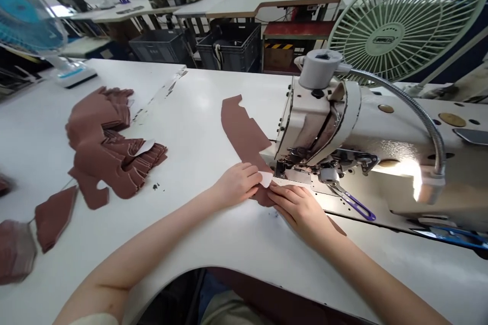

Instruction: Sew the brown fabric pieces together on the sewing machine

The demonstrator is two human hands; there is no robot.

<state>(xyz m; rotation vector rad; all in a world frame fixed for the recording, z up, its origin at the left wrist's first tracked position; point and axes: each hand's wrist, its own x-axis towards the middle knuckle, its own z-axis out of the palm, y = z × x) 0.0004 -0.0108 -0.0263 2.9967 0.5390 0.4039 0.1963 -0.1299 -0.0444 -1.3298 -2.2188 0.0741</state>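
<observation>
A long brown piece (244,129) lies on the white table, its near end beside the needle area of the sewing machine (318,117). My left hand (238,183) is closed at the piece's left edge, fingertips against a small white piece (266,179) on top of it. My right hand (299,208) rests on the near end of the brown piece from the right, its fingers stretched out and lying flat. Purple-handled snips (356,205) lie on the machine bed, right of my right hand.
Stacked brown pieces (102,147) cover the table's left part, with more at the far left edge. A green fan (385,38) stands behind the machine, a blue fan (28,15) at the back left. Grey crates (231,48) sit beyond the table.
</observation>
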